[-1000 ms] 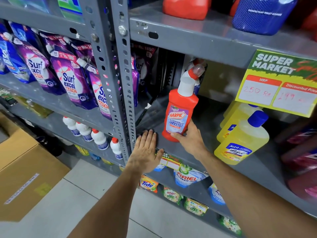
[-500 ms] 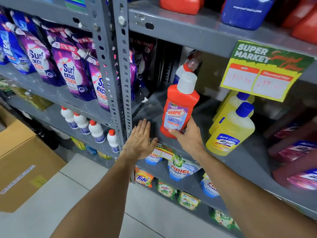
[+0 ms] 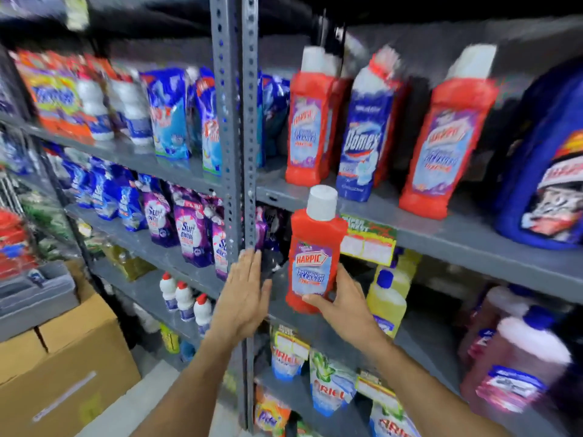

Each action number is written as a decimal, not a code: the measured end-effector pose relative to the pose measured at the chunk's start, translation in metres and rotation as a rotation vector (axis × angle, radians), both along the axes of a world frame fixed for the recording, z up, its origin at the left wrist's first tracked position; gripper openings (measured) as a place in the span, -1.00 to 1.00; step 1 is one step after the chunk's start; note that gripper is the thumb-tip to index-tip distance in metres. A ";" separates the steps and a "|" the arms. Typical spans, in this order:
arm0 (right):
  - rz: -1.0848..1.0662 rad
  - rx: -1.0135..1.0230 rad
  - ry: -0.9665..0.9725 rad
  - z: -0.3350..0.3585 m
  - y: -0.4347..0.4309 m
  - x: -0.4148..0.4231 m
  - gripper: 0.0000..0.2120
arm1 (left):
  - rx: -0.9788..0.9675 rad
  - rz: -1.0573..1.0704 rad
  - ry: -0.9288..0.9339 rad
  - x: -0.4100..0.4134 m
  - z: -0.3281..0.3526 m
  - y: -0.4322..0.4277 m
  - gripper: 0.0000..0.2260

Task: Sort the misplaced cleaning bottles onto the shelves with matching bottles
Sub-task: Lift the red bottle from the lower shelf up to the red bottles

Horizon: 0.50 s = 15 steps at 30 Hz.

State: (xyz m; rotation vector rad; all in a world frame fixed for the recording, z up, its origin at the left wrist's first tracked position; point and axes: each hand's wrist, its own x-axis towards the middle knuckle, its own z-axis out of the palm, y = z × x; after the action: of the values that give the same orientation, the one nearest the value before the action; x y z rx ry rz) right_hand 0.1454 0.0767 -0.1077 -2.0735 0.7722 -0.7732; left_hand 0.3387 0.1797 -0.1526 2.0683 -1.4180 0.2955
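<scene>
Right hand (image 3: 339,305): closed round red Harpic bottle (image 3: 312,260), upright, below upper shelf (image 3: 410,222). Left hand (image 3: 244,294): flat, empty. Step: carrying; next, likely lift beside matching Harpic bottles (image 3: 310,121).

Head view, single frame. Motion blur heavy overall; labels on the left pouches (image 3: 170,115) and top-shelf red bottles (image 3: 307,127) smeared, text barely legible. Sharpest zone is centre: held Harpic bottle (image 3: 312,257) label readable, both hands fairly crisp. Lighting even and diffuse, source not visible. Top of frame falls to near black above the upper shelf (image 3: 441,222). Shelf recesses dim, soft shadows behind the stock. Colours saturated, reds slightly blown. Wide-angle bowing: upright post (image 3: 233,121) and shelf edges lean at the margins.
</scene>
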 end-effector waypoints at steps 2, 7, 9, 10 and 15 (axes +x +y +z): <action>0.012 -0.060 -0.016 0.032 0.001 -0.006 -0.40 | -0.037 0.019 -0.051 0.002 0.033 -0.002 -0.41; -0.062 -0.179 -0.086 0.109 -0.009 -0.012 -0.43 | -0.070 -0.003 -0.126 0.003 0.108 -0.031 -0.41; -0.117 -0.212 -0.106 0.132 -0.016 -0.015 -0.39 | -0.065 -0.027 -0.162 0.004 0.129 -0.045 -0.39; -0.154 -0.224 -0.118 0.141 -0.021 -0.016 -0.36 | -0.056 -0.040 -0.172 0.004 0.137 -0.053 -0.37; -0.342 -0.308 -0.079 0.167 -0.035 -0.029 -0.41 | 0.024 -0.096 -0.215 0.004 0.146 -0.083 -0.28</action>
State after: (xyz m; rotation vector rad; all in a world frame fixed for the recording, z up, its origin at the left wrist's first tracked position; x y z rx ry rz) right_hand 0.1164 0.0415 0.0597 -2.1895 1.0322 -1.2205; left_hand 0.3431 0.0967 -0.0063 2.0284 -1.6491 0.4753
